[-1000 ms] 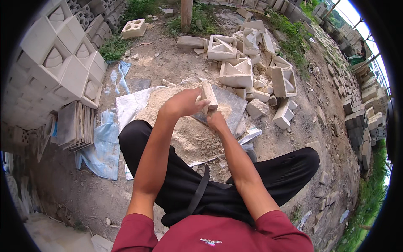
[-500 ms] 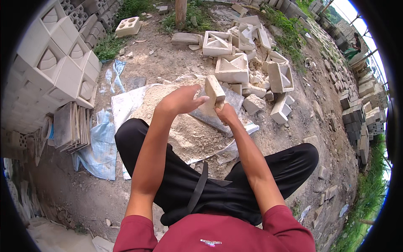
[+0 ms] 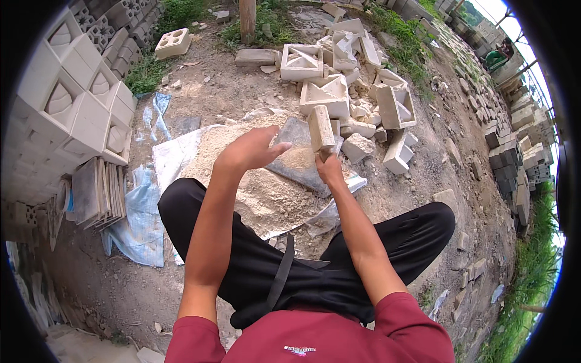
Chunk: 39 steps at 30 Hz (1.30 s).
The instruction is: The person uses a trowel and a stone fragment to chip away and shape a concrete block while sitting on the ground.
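Observation:
My right hand [image 3: 328,169] is closed round the lower end of a mallet [image 3: 322,129] with a pale, block-shaped head, raised over the right side of a flat grey slab [image 3: 295,131]. The fist mostly hides its handle. A small patch of pale crushed grit [image 3: 299,158] lies on the slab. My left hand [image 3: 249,149] hovers at the slab's left edge, thumb and fingers apart, with nothing in it. Below and around it spreads a heap of pale crumbled grit [image 3: 242,196] on a white sheet [image 3: 171,155], between my bent legs.
Broken cream blocks [image 3: 327,97] pile up beyond the slab to the right. Stacked moulded blocks [image 3: 85,130] stand on the left, beside leaning thin boards [image 3: 100,190] and a blue sheet [image 3: 144,221]. A post [image 3: 247,21] rises at the back. Another person [image 3: 499,55] sits far right.
The mallet has swung slightly right, its head more upright and off the slab's middle, so the grit patch shows. My left hand stays spread. The whole view has shifted a little.

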### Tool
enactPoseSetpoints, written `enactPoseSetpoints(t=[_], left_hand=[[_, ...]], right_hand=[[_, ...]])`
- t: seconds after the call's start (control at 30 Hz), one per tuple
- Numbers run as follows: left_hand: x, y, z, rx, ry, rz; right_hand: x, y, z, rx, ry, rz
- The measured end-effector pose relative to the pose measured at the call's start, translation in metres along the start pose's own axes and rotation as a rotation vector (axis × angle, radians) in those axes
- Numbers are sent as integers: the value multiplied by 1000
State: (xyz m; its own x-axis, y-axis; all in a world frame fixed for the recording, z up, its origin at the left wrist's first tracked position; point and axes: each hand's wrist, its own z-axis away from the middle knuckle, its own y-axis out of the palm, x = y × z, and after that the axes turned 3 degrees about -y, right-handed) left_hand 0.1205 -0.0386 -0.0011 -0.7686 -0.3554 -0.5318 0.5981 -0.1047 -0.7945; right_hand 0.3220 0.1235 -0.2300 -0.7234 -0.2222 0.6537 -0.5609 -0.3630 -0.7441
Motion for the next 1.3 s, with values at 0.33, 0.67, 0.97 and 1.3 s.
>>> enactPoseSetpoints(t=[0.33,0.67,0.97,1.3], left_hand=[[6,2,2,-18,-25,-9],[10,-1,1,-5,-50,-2],[5,-1,-1,-33,8,-16],[2,-3,-3,-39,29,12]], right_hand=[[-2,-2,-29,138,84,-12],[0,0,-32,159,98,-29],[-2,3,-6,231,-2,120],[11,29,30,177,-6,104]])
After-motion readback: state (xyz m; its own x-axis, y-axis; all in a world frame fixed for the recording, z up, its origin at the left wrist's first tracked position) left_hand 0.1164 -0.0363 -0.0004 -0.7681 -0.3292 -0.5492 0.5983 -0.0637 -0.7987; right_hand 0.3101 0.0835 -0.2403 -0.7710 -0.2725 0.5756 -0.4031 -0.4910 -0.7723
